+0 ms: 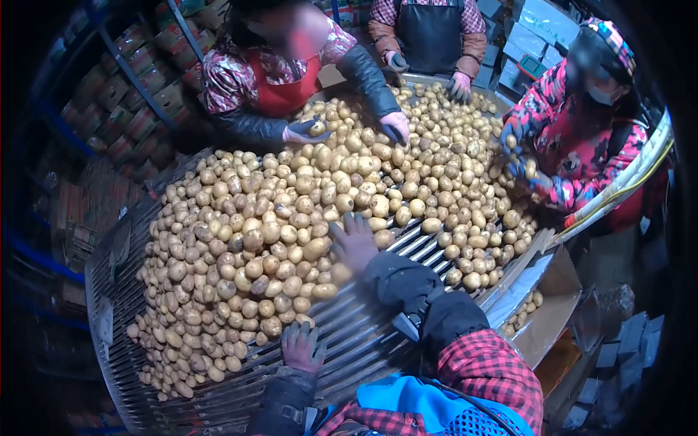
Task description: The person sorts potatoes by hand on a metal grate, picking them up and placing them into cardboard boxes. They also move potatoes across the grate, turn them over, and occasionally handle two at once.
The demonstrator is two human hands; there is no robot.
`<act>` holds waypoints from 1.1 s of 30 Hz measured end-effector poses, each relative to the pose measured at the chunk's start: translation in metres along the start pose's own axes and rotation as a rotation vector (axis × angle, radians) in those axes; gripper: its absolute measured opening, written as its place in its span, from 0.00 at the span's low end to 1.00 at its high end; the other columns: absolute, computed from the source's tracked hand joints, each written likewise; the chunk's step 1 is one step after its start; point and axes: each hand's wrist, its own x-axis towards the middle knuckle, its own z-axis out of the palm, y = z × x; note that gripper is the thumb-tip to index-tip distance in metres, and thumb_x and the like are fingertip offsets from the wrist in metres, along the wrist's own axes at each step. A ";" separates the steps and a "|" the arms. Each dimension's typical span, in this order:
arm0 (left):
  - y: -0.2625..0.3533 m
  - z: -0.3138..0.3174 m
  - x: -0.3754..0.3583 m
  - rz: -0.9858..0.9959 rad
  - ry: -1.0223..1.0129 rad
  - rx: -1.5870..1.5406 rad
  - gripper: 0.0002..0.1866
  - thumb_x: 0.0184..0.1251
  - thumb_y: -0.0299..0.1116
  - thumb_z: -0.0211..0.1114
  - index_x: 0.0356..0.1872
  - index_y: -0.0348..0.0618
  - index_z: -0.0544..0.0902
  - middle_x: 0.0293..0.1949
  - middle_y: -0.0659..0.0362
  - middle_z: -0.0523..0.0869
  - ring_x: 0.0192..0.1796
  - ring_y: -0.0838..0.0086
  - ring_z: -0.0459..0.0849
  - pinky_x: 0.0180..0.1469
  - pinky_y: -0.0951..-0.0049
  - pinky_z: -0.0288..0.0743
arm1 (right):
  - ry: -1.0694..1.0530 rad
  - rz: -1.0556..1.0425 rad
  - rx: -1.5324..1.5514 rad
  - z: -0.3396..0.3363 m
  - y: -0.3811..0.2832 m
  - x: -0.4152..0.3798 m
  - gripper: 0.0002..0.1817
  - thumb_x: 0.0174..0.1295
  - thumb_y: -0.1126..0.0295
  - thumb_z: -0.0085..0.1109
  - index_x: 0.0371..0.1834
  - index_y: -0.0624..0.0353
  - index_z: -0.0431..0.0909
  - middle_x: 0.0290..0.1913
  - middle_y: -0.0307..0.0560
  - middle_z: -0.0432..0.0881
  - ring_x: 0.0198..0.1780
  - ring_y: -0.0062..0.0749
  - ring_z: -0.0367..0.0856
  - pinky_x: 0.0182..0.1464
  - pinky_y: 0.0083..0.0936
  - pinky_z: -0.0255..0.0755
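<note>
A broad heap of potatoes (240,247) covers much of a slatted metal table (349,327). My right hand (354,243), in a dark-stained glove, reaches into the middle of the heap with its fingers spread against the potatoes. Nearer to me, my left hand (302,347) rests at the heap's lower edge, fingers apart, next to potatoes and over the bare slats. Neither hand has a potato gripped that I can see.
Across the table, a person in a red apron (280,87) handles potatoes; another in a dark apron (429,36) stands behind. A person in a pink patterned jacket (574,138) holds potatoes at right. A cardboard box (556,305) with potatoes sits below the right edge. Stacked boxes (138,94) stand left.
</note>
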 end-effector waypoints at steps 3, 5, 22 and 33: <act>0.002 -0.002 0.001 -0.009 -0.007 0.007 0.24 0.53 0.41 0.69 0.53 0.45 0.81 0.60 0.50 0.75 0.64 0.47 0.69 0.66 0.43 0.61 | -0.077 -0.039 0.104 0.009 0.009 0.016 0.26 0.63 0.56 0.56 0.64 0.50 0.71 0.65 0.58 0.67 0.66 0.62 0.62 0.66 0.50 0.62; 0.003 -0.002 0.001 -0.005 0.011 0.013 0.23 0.55 0.42 0.68 0.52 0.45 0.82 0.60 0.51 0.76 0.64 0.48 0.69 0.67 0.43 0.61 | -0.105 0.044 0.148 0.018 0.015 0.039 0.26 0.63 0.58 0.55 0.64 0.50 0.70 0.63 0.58 0.69 0.64 0.64 0.65 0.63 0.50 0.66; -0.001 0.001 -0.004 0.006 0.004 -0.019 0.27 0.51 0.39 0.70 0.56 0.45 0.80 0.65 0.50 0.72 0.67 0.48 0.66 0.68 0.43 0.58 | -0.399 0.507 -0.240 -0.173 0.105 -0.216 0.47 0.46 0.42 0.71 0.69 0.51 0.66 0.71 0.64 0.60 0.67 0.65 0.62 0.70 0.51 0.55; -0.001 0.002 -0.003 0.008 0.027 0.018 0.25 0.52 0.41 0.71 0.53 0.47 0.81 0.62 0.53 0.74 0.65 0.51 0.69 0.66 0.45 0.61 | -0.271 0.471 -0.237 -0.156 0.164 -0.116 0.22 0.59 0.58 0.62 0.57 0.47 0.75 0.52 0.56 0.76 0.42 0.53 0.82 0.41 0.46 0.76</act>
